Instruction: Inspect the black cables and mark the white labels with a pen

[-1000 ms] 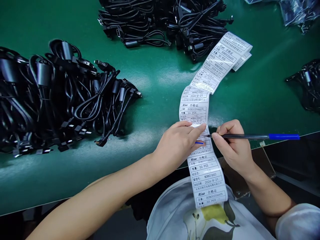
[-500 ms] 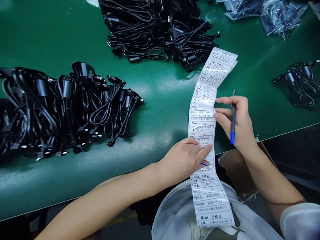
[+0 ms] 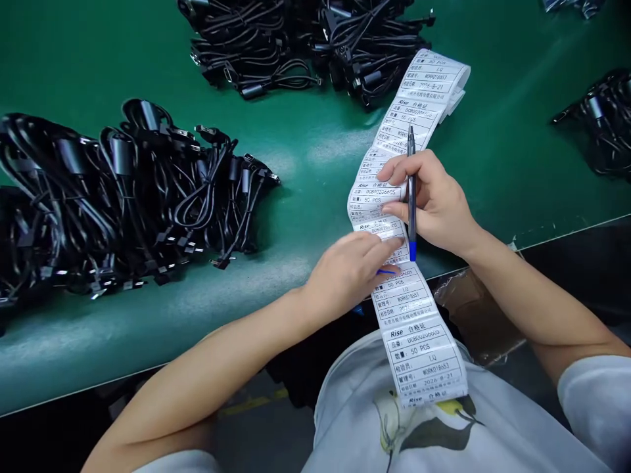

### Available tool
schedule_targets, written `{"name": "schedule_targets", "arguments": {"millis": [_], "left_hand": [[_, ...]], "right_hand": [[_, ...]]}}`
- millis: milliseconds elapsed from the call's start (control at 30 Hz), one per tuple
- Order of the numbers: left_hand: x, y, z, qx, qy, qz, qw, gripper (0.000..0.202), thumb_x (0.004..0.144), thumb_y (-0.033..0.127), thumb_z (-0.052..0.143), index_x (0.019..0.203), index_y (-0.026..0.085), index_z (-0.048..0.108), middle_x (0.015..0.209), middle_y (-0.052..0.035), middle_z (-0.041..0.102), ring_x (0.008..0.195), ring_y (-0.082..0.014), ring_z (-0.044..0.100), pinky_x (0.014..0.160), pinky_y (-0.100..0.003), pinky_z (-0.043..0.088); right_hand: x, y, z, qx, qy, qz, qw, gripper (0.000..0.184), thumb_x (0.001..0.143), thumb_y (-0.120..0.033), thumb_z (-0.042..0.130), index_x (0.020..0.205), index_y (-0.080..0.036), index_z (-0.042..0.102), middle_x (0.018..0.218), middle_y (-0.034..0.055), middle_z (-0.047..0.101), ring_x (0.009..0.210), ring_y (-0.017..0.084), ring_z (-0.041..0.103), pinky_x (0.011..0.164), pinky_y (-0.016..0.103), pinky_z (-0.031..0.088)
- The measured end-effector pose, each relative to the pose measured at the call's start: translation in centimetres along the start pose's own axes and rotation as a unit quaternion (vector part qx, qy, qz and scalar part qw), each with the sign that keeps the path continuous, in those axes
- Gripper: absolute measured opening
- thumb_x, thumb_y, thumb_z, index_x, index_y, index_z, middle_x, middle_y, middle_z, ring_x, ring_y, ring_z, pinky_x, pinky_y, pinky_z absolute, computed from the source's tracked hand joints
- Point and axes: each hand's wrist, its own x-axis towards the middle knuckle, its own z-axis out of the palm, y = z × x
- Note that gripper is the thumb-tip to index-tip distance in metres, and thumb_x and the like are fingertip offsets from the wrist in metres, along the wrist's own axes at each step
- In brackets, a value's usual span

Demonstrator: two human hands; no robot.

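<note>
A long folded strip of printed white labels (image 3: 426, 299) runs from the green table over its edge onto my lap. My left hand (image 3: 350, 269) grips the strip near the table edge, its fingers bent over the labels. Something thin and blue shows by its fingertips, too little of it to name. In my right hand (image 3: 438, 203) is a dark pen with a blue end (image 3: 412, 197), lying across the fingers with its tip pointing away from me. The thumb and fingertips of that hand touch the labels just above my left hand.
Bundled black cables (image 3: 123, 197) lie in a row on the left of the green table (image 3: 305, 164). Another cable pile (image 3: 290, 46) stands at the back, and a smaller bundle (image 3: 606, 121) is on the right. Below the table edge sits a cardboard box (image 3: 473, 315).
My right hand has moved left with the pen, from beside the strip to over the labels. The strip bends more to the left between my hands. The view has shifted slightly.
</note>
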Motion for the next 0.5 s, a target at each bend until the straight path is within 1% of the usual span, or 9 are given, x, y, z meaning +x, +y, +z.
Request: {"name": "schedule_targets", "arguments": {"millis": [67,133,233,300,367,400,433,467,500], "left_hand": [[0.1,-0.6,-0.1,0.007,-0.013,-0.009,1.0,0.04,0.093,0.037,0.061,0.123,0.01,0.057,0.088,-0.0058,0.069,0.091,-0.0196,0.068,0.092,-0.037,0.056],[0.1,-0.9,0.0,0.011,-0.027,-0.007,1.0,0.047,0.09,0.043,0.063,0.124,0.011,0.056,0.089,-0.0053,0.07,0.094,-0.0198,0.068,0.103,-0.041,0.052],[0.0,-0.8,0.2,0.013,-0.034,0.004,0.999,0.058,0.086,0.052,0.063,0.125,0.009,0.054,0.087,-0.0046,0.07,0.09,-0.0189,0.07,0.109,-0.043,0.048],[-0.1,-0.5,0.4,0.016,-0.029,0.004,0.999,0.063,0.086,0.055,0.062,0.126,0.007,0.053,0.085,-0.0042,0.07,0.086,-0.0183,0.071,0.109,-0.042,0.049],[-0.1,-0.2,0.5,0.02,-0.013,0.001,1.0,0.067,0.086,0.056,0.06,0.128,0.004,0.052,0.082,-0.004,0.07,0.083,-0.0182,0.071,0.107,-0.041,0.05],[-0.2,-0.1,0.6,0.019,-0.008,-0.003,1.0,0.067,0.087,0.055,0.06,0.128,0.002,0.052,0.081,-0.0041,0.07,0.081,-0.018,0.071,0.106,-0.041,0.051],[-0.2,-0.1,0.6,0.015,-0.003,-0.01,1.0,0.063,0.089,0.051,0.06,0.128,0.001,0.053,0.08,-0.0045,0.071,0.08,-0.0177,0.071,0.105,-0.04,0.051],[-0.2,-0.1,0.6,0.009,0.0,-0.019,1.0,0.056,0.092,0.045,0.06,0.127,0.002,0.054,0.082,-0.0052,0.072,0.081,-0.0176,0.072,0.104,-0.039,0.052],[-0.1,-0.1,0.5,0.001,0.004,-0.03,1.0,0.047,0.094,0.038,0.06,0.127,0.004,0.056,0.086,-0.0057,0.074,0.085,-0.0178,0.072,0.103,-0.038,0.053]], "right_hand": [[0.1,0.3,0.1,-0.002,-0.002,0.019,1.0,0.034,0.074,-0.03,0.087,0.091,-0.024,0.057,0.104,0.0008,0.062,0.106,0.025,0.062,0.075,0.035,0.055],[0.2,0.6,0.1,-0.017,-0.006,0.015,1.0,0.032,0.076,-0.024,0.085,0.093,-0.025,0.058,0.106,0.0008,0.063,0.105,0.025,0.062,0.078,0.037,0.055],[0.0,0.6,-0.1,-0.06,-0.003,-0.014,0.998,0.033,0.078,-0.019,0.082,0.099,-0.027,0.058,0.116,0.0015,0.063,0.107,0.025,0.062,0.089,0.041,0.054],[-0.7,-0.1,-0.4,-0.069,0.031,-0.028,0.997,0.027,0.087,-0.024,0.076,0.106,-0.028,0.058,0.127,0.003,0.06,0.112,0.025,0.061,0.098,0.042,0.051],[-2.3,-1.0,-0.8,-0.053,0.103,-0.014,0.993,0.017,0.096,-0.035,0.064,0.113,-0.03,0.06,0.132,0.0042,0.059,0.11,0.024,0.063,0.099,0.042,0.05],[-3.3,-1.5,-1.0,-0.034,0.14,-0.006,0.99,0.017,0.099,-0.039,0.059,0.113,-0.031,0.062,0.125,0.0048,0.063,0.101,0.023,0.066,0.092,0.042,0.054],[-4.4,-1.8,-1.1,-0.011,0.161,0.005,0.987,0.018,0.099,-0.042,0.057,0.111,-0.032,0.065,0.111,0.0048,0.069,0.087,0.022,0.068,0.079,0.04,0.057],[-5.5,-2.0,-1.3,0.017,0.162,0.015,0.987,0.018,0.098,-0.043,0.059,0.107,-0.031,0.069,0.091,0.0034,0.071,0.069,0.021,0.066,0.063,0.037,0.055],[-6.5,-2.1,-1.4,0.04,0.141,0.033,0.989,0.016,0.097,-0.041,0.061,0.102,-0.029,0.071,0.074,0.0009,0.068,0.055,0.018,0.061,0.05,0.034,0.05]]}}
